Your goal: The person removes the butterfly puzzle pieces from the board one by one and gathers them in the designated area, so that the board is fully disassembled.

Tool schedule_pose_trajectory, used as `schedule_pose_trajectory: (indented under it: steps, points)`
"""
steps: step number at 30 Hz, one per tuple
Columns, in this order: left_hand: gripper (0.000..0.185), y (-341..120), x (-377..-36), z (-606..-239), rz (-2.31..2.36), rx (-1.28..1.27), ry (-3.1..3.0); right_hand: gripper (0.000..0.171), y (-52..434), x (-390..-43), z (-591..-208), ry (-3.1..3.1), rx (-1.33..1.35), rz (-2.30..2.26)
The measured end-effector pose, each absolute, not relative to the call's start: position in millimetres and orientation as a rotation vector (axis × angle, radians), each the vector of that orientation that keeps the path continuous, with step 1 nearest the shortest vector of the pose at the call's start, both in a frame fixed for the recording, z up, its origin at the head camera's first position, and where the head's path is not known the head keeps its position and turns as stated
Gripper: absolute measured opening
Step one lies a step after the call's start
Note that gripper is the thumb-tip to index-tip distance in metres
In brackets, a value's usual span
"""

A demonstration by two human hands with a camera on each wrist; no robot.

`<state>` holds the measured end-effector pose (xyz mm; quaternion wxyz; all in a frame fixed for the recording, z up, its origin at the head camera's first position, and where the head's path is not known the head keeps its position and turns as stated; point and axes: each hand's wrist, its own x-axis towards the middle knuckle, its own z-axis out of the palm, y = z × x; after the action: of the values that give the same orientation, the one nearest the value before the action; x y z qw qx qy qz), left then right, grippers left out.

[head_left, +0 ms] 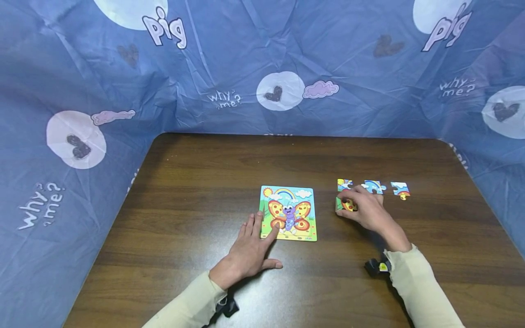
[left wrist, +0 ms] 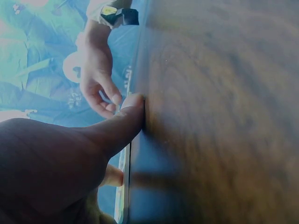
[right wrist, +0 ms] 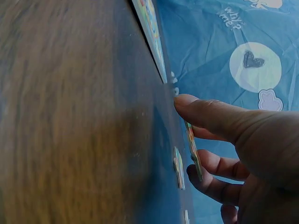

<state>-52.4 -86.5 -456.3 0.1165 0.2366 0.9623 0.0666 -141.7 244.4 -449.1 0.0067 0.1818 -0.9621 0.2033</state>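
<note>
On table (head_left: pixel 197 173) — right hand (head_left: pixel 367 212) pinches puzzle piece (head_left: pixel 347 205); left hand (head_left: pixel 250 250) touches puzzle board (head_left: pixel 290 212).

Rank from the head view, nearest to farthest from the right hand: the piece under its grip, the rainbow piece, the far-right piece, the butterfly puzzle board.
1. Piece under the right hand: green-edged piece, in its grip.
2. Rainbow piece, just behind the fingers.
3. Far-right piece, behind and to the right.
4. Butterfly puzzle board, to the left, touched by the left hand.

A brown wood table (head_left: pixel 197 191) stands in the middle. A blue cloth (head_left: pixel 229 64) hangs behind it and at both sides. The cloth has white circles (head_left: pixel 280 91) with dark hearts, pink clouds (head_left: pixel 321 89), and the words "pig" (head_left: pixel 165 30) and "why me".
</note>
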Motion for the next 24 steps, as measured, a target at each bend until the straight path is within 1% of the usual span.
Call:
schedule_pose_trajectory:
  steps: [24]
  points:
    - [0.091,-87,-53,-455,0.215,0.681,2.798,0.042,251,-147,-461,-3.084,0.524,0.669]
